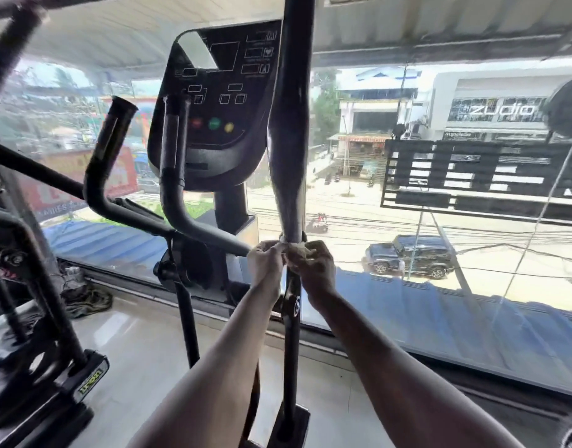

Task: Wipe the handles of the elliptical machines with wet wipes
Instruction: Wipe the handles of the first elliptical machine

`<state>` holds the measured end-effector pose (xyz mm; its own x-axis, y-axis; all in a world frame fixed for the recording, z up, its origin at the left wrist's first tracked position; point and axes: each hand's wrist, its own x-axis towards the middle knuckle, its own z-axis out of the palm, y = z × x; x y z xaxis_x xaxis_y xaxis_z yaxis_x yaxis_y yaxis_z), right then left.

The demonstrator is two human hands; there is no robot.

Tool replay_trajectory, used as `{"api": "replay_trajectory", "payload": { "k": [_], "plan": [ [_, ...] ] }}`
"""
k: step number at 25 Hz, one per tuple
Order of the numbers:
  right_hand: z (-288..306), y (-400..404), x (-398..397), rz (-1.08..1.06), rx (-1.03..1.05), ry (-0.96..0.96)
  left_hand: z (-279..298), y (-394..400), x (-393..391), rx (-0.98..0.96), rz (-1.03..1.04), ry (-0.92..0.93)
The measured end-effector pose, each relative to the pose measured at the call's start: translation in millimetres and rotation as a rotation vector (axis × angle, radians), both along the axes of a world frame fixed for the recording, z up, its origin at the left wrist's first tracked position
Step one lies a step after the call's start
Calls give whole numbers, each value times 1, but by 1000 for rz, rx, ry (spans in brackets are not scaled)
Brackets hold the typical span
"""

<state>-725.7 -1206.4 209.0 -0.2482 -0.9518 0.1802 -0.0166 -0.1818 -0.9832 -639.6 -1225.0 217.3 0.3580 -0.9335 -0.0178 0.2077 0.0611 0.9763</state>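
Bright daylight through window (439,205); machines backlit; edges curved, blurred.

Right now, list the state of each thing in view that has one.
Left hand: grip pinching the wet wipe.
Right hand: grip holding the wet wipe against the bar.
Wet wipe: wrapped round the foot of the moving handle.
Moving handle: upright, being wiped at its lower end.
Console: screen dark.

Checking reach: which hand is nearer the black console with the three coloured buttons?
Left. The left hand grips just below and right of the console; the right hand sits farther right, across the upright handle.
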Motion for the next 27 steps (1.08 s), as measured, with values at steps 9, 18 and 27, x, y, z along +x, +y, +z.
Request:
{"api": "replay_trajectory", "payload": {
  "k": [9, 18, 27],
  "plan": [
    [23, -10, 11, -36, -128, -5, 27, 1, 0, -135, 164, -28],
    [48, 16, 5, -12, -372, 55, 42, 21, -7, -207, 196, -35],
    [73, 31, -3, -32, -455, 16, 56, 50, -15, -309, 226, -45]
  ]
}}
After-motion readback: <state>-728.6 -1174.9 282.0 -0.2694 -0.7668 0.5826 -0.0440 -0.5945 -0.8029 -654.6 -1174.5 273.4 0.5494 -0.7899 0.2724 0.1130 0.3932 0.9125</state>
